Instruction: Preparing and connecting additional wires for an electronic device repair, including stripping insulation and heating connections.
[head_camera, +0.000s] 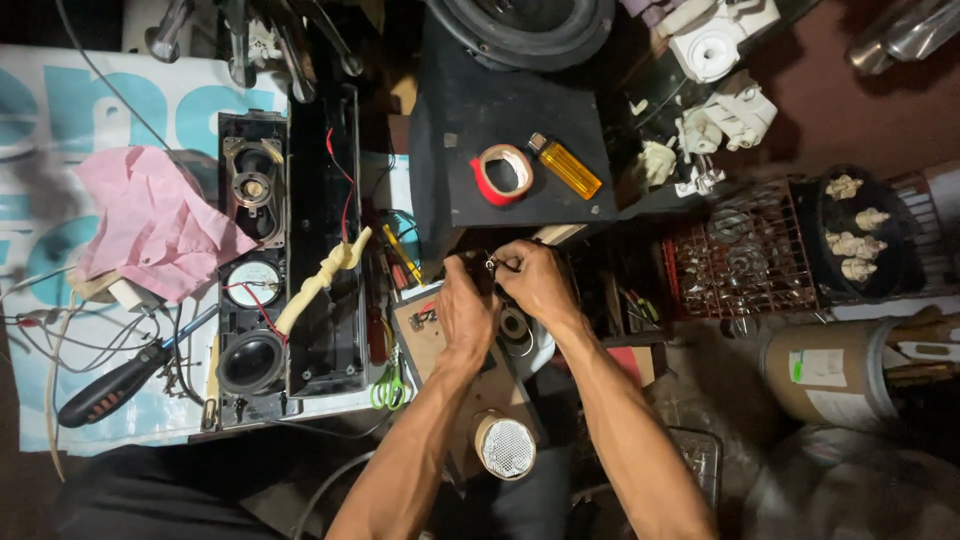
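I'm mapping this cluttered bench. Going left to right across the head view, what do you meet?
Pink cloth → open speaker case → left hand → right hand → wire basket → cardboard drum.

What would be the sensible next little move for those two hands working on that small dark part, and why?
Probably keep the left hand steady as a brace while the right hand works its fingertips on the small dark part. Both hands pinch it in mid-air above the cluttered bench, so it has no other support. What the part is cannot be made out.
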